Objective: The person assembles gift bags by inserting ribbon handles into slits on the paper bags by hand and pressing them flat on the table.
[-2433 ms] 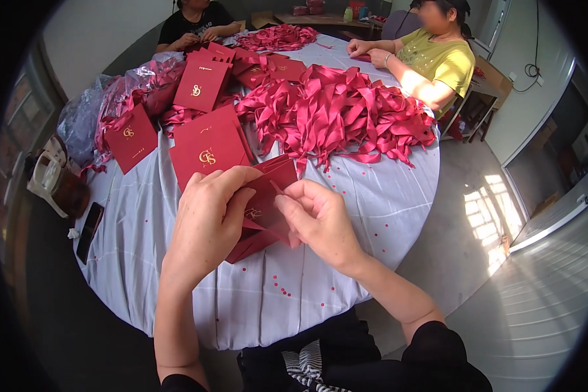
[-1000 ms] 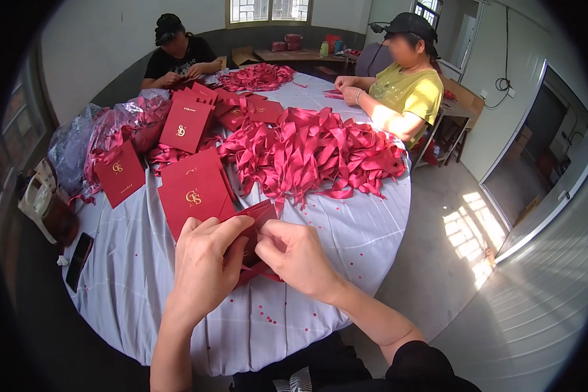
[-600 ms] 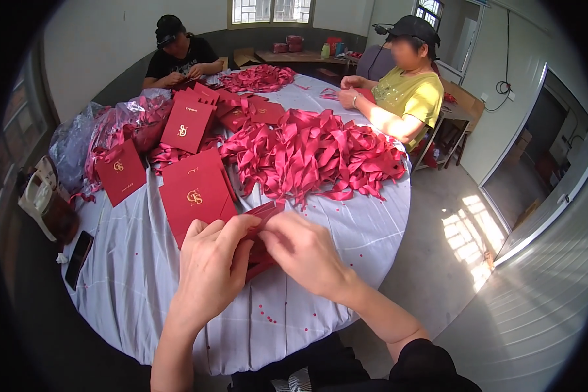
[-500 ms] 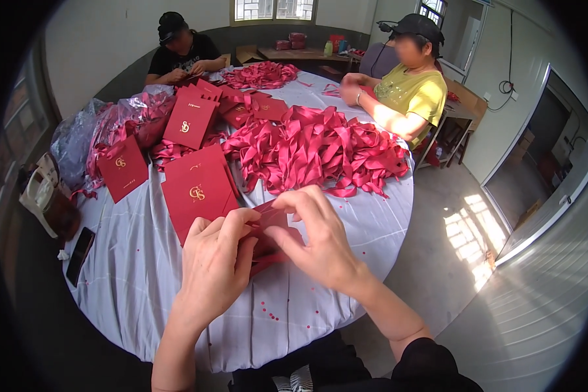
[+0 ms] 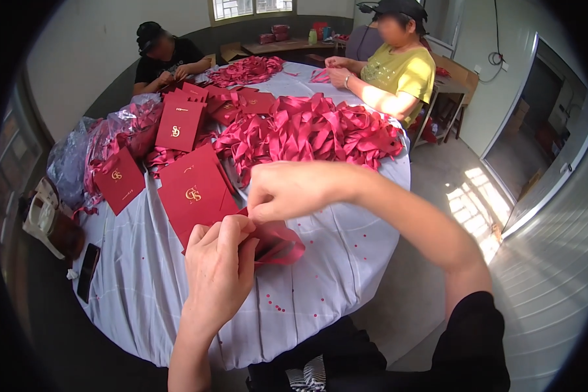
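The red paper gift bag (image 5: 261, 240) is held above the near part of the counter (image 5: 137, 238), just in front of a stack of flat red gift bags (image 5: 193, 186). Its left portion is covered by the left hand (image 5: 219, 258), so its full outline cannot be traced. A red ribbon loop (image 5: 296, 251) is seen curving out at its right side; where its ends are fixed is not shown.

The left hand is closed, with the bag's upper edge pinched between thumb and bent fingers. The right hand (image 5: 291, 193) is curled nearly to a fist, its thumb tip close beside the left fingertips. Its inner fingers are turned from view; whether anything is gripped there cannot be told.

Beyond the right hand, a ribbon heap (image 5: 313, 130) is partly masked by the wrist and forearm. Ribbons under clear plastic wrapping (image 5: 72, 147) are noted at the far left, blurred by glare and folds. A black phone (image 5: 89, 273) is laid near the left edge. Small red dots (image 5: 277, 307) are scattered on the cloth. What is handled by the co-worker in black (image 5: 186, 55) is too small to identify.
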### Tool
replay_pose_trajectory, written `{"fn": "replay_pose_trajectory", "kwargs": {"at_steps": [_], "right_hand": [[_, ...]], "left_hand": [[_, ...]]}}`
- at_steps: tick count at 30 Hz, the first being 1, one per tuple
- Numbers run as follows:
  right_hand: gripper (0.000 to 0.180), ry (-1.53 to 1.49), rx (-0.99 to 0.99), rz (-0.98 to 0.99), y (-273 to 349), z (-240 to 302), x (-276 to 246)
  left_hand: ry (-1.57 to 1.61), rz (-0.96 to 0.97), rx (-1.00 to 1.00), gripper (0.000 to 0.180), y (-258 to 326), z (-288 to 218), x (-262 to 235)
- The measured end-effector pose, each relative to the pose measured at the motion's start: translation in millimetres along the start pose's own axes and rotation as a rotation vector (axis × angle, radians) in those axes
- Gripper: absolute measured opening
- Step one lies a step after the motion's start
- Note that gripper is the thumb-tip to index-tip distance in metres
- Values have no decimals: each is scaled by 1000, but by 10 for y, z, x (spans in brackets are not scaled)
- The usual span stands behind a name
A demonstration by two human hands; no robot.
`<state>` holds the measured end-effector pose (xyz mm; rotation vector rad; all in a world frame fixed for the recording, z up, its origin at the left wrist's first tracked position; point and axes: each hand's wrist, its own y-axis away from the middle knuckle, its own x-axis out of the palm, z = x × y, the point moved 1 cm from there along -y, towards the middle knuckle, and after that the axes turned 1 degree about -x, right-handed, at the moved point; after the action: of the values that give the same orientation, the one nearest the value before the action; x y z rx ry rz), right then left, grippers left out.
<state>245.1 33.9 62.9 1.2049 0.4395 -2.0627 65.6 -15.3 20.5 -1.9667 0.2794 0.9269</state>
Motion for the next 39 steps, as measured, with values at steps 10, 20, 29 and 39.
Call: {"fn": "replay_pose_trajectory", "kwargs": {"at_steps": [10,20,29,39], "right_hand": [[22,49,146,261,-115,232,-210],[19,-366,97,-67,-65,-26,97],[19,-749,27,-647,-57,-234,-25],[20,-1143,-74,-858,-26,-503,127]], "left_hand": [[-41,-30,39,18,12,-46,4],[-6,20,45,17,23,-80,-11],[-2,43,4,14,-32,-121,12],[-81,65,45,32,-55,-131,-23]]}}
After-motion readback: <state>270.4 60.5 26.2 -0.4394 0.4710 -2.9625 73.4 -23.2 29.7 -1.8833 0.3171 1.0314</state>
